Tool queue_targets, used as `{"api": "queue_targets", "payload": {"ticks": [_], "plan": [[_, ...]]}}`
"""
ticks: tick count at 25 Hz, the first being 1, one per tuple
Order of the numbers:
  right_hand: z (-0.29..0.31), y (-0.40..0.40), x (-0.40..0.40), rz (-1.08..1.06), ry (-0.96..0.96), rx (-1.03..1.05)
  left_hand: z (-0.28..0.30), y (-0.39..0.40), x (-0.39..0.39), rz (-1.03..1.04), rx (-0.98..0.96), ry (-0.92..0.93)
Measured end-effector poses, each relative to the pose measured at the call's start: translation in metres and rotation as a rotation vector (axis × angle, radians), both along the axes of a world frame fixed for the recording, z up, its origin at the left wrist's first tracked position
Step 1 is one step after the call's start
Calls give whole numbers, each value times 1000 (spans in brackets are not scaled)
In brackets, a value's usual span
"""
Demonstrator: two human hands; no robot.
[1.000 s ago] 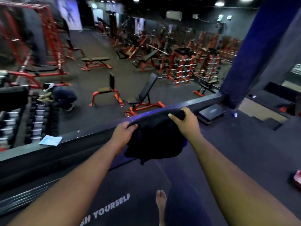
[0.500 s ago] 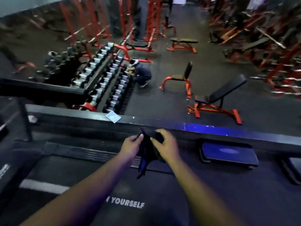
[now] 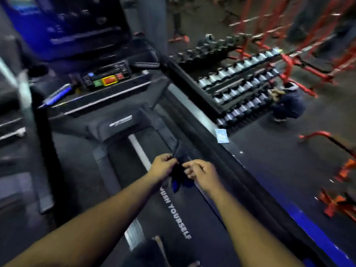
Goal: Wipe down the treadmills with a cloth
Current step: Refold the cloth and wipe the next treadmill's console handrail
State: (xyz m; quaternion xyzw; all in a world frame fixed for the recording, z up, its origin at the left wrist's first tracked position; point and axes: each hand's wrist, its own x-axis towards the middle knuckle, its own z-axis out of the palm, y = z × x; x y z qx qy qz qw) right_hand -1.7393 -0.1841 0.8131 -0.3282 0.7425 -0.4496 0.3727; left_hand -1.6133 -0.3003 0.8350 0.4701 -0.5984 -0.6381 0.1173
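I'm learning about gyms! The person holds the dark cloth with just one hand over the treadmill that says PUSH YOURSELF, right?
Not quite. The head view shows both hands on the dark cloth: the left hand and the right hand each pinch it. The rest is right: they are over the treadmill marked PUSH YOURSELF.
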Motion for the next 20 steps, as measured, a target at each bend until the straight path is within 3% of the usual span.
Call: {"api": "queue_targets", "payload": {"ticks": [5,9,12,16,20], "plan": [[-17,-115,67,39,-106,149,-9,-56,83,21,-231,-89],[-20,-167,146,70,-741,369,-12,-62,151,136,-210,-43],[-23,-196,202,112,-931,466,-17,-61,205,201,-179,-88],[-34,-225,264,242,-914,391,-15,-70,264,476,-117,-186],[-52,-262,335,634,-474,-16,-9,-90,315,975,-279,-289]]}}
